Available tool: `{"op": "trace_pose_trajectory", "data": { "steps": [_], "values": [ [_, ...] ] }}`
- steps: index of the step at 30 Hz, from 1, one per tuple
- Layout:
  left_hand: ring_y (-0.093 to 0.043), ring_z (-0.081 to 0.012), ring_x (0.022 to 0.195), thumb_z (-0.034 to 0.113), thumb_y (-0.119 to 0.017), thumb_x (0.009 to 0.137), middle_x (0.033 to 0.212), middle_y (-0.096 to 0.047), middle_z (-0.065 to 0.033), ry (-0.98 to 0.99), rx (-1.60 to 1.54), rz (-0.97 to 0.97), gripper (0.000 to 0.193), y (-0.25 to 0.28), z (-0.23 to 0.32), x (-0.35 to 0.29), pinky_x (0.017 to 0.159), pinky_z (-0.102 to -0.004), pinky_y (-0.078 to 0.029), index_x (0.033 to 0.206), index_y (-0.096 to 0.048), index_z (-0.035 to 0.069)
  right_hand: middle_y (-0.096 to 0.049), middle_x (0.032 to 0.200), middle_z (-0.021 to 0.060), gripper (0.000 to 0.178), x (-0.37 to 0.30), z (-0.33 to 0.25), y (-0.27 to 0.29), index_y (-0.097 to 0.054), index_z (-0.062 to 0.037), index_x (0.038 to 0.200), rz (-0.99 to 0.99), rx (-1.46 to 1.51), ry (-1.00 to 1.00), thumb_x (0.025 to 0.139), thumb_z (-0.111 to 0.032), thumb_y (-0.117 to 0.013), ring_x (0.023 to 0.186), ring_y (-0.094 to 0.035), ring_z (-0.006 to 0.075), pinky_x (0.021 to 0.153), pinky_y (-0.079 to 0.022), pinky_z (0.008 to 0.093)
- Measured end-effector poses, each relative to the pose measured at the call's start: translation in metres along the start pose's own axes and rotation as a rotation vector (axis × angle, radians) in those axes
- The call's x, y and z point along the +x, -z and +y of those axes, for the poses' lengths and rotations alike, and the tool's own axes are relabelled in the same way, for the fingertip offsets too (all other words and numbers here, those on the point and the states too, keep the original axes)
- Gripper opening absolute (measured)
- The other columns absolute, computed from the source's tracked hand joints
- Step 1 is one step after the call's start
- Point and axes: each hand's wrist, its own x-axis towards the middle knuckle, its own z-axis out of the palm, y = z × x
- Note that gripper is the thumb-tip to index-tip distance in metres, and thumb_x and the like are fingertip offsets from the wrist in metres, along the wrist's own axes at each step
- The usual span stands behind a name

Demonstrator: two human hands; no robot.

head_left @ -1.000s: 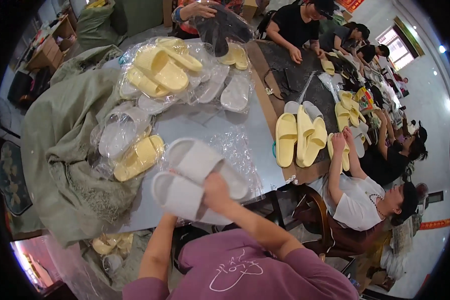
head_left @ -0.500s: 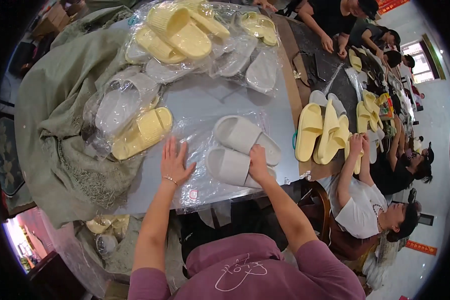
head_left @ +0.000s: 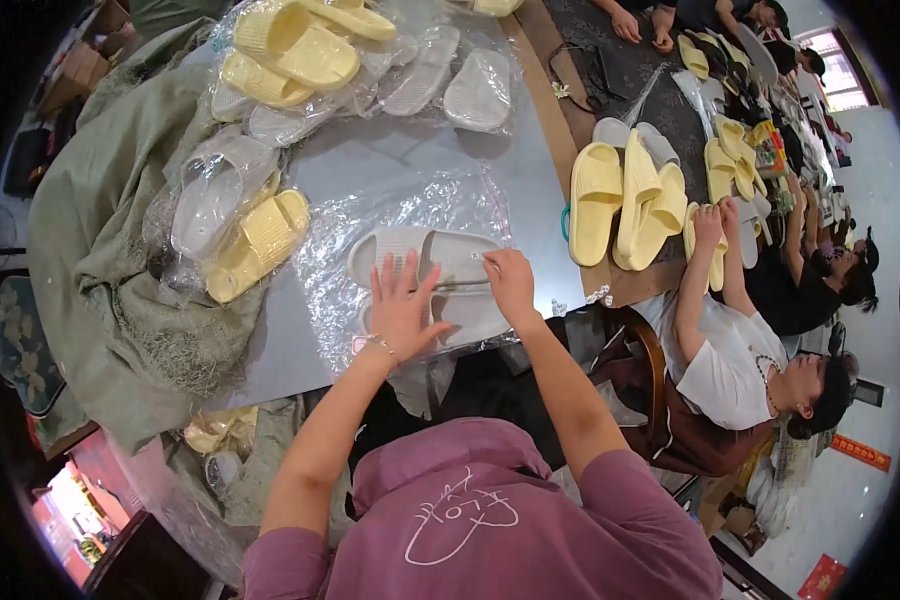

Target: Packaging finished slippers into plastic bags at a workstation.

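A pair of grey slippers (head_left: 460,258) lies side by side on a clear plastic bag (head_left: 345,235) in front of me, toes to the left. Over their straps my left hand (head_left: 402,305) is spread flat, fingers apart, hiding much of the near slipper. At the heel ends my right hand (head_left: 512,285) is closed, its fingertips pinching the heel edge of the far slipper. Whether plastic film covers the slippers, I cannot tell. To the left lie a bagged yellow slipper (head_left: 258,245) and a bagged grey slipper (head_left: 220,190).
More bagged yellow slippers (head_left: 295,55) and grey slippers (head_left: 478,90) are heaped at the far side. Loose yellow slippers (head_left: 597,200) stand on the dark table at right, where a person in white (head_left: 725,340) sits. Green sacking (head_left: 120,250) drapes the left side.
The grey slippers have turned and shifted left over the bag, lying more level. My left hand has moved from the bag onto their straps; the right has moved to the heels.
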Motion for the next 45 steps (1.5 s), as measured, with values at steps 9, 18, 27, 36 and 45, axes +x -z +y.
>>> {"op": "trace_pose_trajectory", "data": {
  "steps": [9, 18, 27, 36, 45],
  "values": [
    [0.003, -0.0441, 0.134, 0.048, -0.069, 0.064, 0.15, -0.003, -0.0097, 0.147, 0.111, -0.22, 0.088, -0.036, 0.001, 0.007, 0.104, -0.0623, -0.004, 0.138, -0.031, 0.02, -0.061, 0.082, 0.0022, 0.008, 0.005, -0.013, -0.024, -0.066, -0.0138, 0.078, 0.069, -0.29, -0.091, 0.073, -0.02, -0.066, 0.086, -0.054, 0.0218, 0.077, -0.037, 0.0367],
    [0.005, -0.0441, 0.134, 0.047, -0.069, 0.065, 0.15, -0.002, -0.0093, 0.168, 0.117, -0.238, 0.086, -0.039, 0.003, 0.008, 0.104, -0.0614, -0.001, 0.138, -0.031, 0.02, -0.061, 0.083, 0.0028, 0.007, 0.011, -0.027, -0.032, -0.067, -0.0132, 0.076, 0.055, -0.348, -0.338, 0.072, -0.018, -0.067, 0.091, -0.052, 0.0226, 0.081, -0.032, 0.0391],
    [0.005, -0.044, 0.134, 0.044, -0.069, 0.064, 0.15, -0.003, -0.0093, 0.189, 0.131, -0.278, 0.084, -0.033, 0.009, 0.009, 0.105, -0.0608, -0.001, 0.136, -0.033, 0.02, -0.059, 0.085, 0.0057, 0.01, -0.008, -0.016, -0.039, -0.062, -0.0089, 0.079, 0.225, -0.125, -0.216, 0.073, -0.014, -0.066, 0.091, -0.05, 0.0265, 0.081, -0.036, 0.0407],
    [0.006, -0.0436, 0.134, 0.046, -0.068, 0.066, 0.15, -0.001, -0.0095, 0.188, 0.165, -0.262, 0.085, -0.038, 0.006, 0.009, 0.105, -0.0605, -0.002, 0.138, -0.031, 0.02, -0.061, 0.085, 0.0058, 0.01, 0.008, -0.033, -0.034, -0.067, -0.0091, 0.077, 0.089, -0.287, -0.425, 0.072, -0.018, -0.067, 0.092, -0.051, 0.0263, 0.083, -0.036, 0.0406],
    [0.005, -0.0437, 0.134, 0.047, -0.068, 0.067, 0.15, -0.002, -0.0081, 0.223, 0.184, -0.286, 0.086, -0.04, 0.011, 0.011, 0.105, -0.0602, 0.0, 0.139, -0.029, 0.019, -0.058, 0.088, 0.0072, 0.007, -0.001, -0.019, -0.037, -0.062, -0.0104, 0.082, 0.033, -0.288, -0.255, 0.077, -0.014, -0.059, 0.098, -0.046, 0.0259, 0.085, -0.032, 0.0426]
  ]
}}
